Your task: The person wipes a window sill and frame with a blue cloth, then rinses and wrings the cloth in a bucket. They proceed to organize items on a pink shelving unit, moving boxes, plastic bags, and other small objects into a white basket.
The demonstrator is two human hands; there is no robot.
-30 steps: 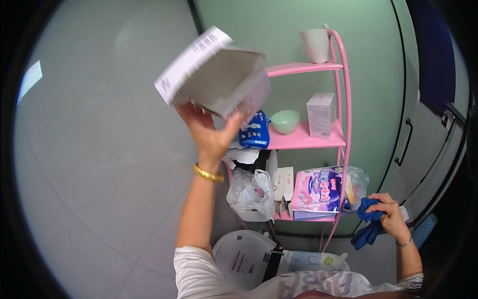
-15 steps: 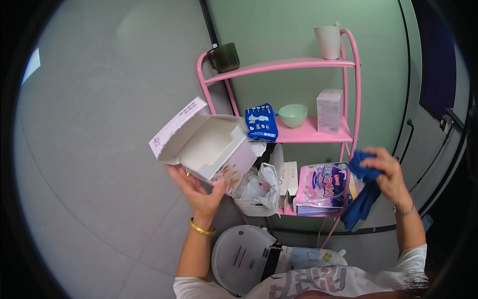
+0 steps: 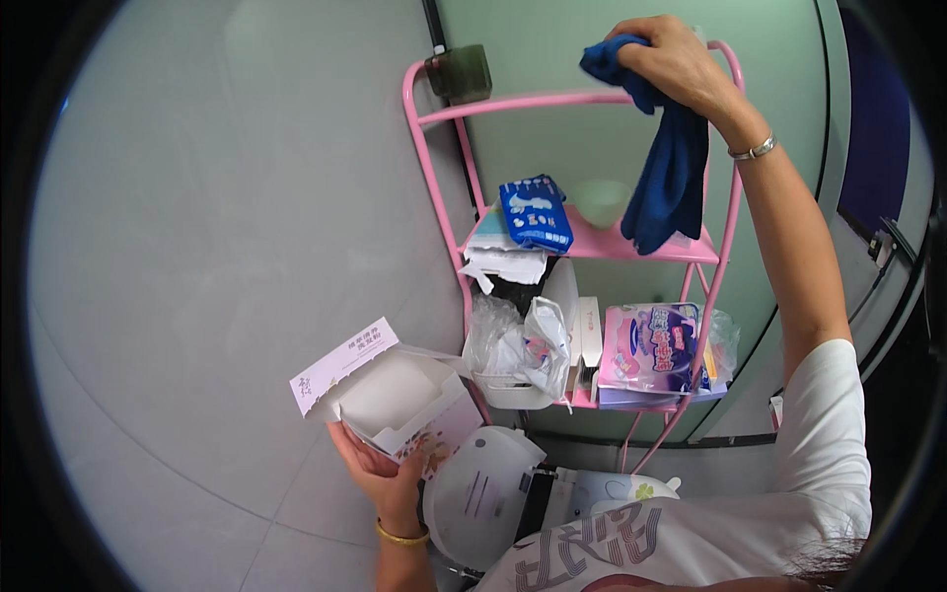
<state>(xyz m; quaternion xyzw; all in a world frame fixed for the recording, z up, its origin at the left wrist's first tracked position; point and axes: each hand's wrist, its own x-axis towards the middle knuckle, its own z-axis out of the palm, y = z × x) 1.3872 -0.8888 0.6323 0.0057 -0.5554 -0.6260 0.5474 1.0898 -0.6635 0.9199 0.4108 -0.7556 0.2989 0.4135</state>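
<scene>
R hand (image 3: 676,64) is up at 1 o'clock, in front of the pink rack's (image 3: 552,101) top; fingers curled w/ hardly any gap, gripping the dk blue cloth (image 3: 673,163), which hangs down at 2 o'clock. Some fingertips hidden. L hand (image 3: 390,483), at 7 o'clock, has hold of the open carton (image 3: 449,424): thumb on printed side, fingers spread approx. box-wide underneath, partly out of sight. Carton's also at 7 o'clock, tilted, flap up, pale inside showing. On rack: dk green mug (image 3: 460,75) at 12, blue packet (image 3: 538,215) at 1, pale green bowl (image 3: 598,202) nr 2, just beside cloth; pink-purple pack (image 3: 646,350) btwn 3 & 4. Round whitish lid (image 3: 478,493) at 6, nr carton.
</scene>
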